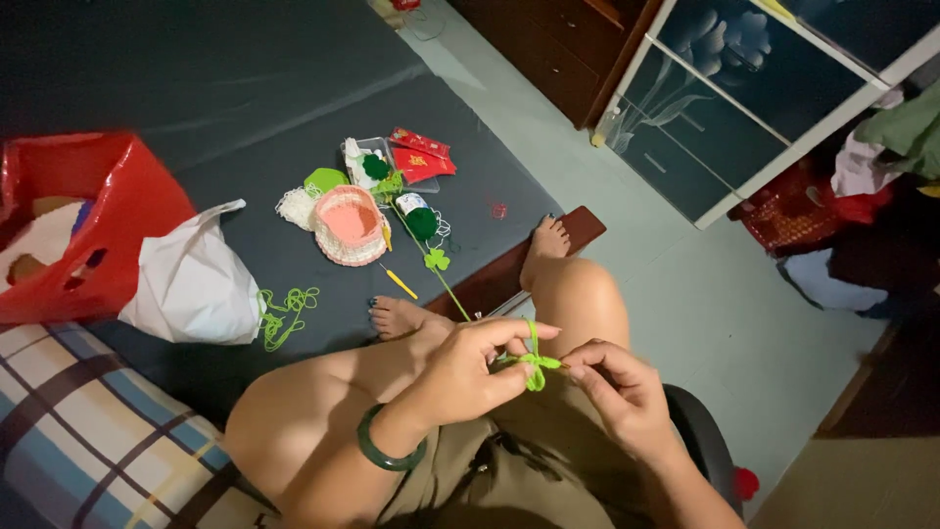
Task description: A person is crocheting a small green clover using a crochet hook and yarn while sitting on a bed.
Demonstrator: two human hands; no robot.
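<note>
Two bare hands meet over my lap, and between them I work a small bright green crocheted yarn piece (pixel 534 364). My left hand (pixel 468 367), with a dark green bangle (pixel 387 453) on its wrist, has its grip closed on that piece: thumb and fingers pinch it from the left, and a loop of the green yarn runs over the raised index finger. My right hand (pixel 622 392) has its grip closed too, fingertips pinching the right end of the same piece, so both hands touch it at once. From the piece a thin green yarn strand (pixel 446 284) leads up and away across my knee to the dark grey mattress (pixel 245 108), passing a small green crocheted clover leaf (pixel 437 260) just beside a dark green ball of yarn (pixel 422 223). Near these sits a round pink and white woven basket (pixel 350 225), with a yellow crochet hook (pixel 399 282) lying just below it and a loose tangle of light green yarn (pixel 287 312) further left. A white plastic bag (pixel 193 284) leans against a red plastic basket (pixel 83 225) at the left edge. Red paper packets (pixel 419 157) lie beyond the basket, and a plaid pillow (pixel 93 441) fills the lower left corner.
</note>
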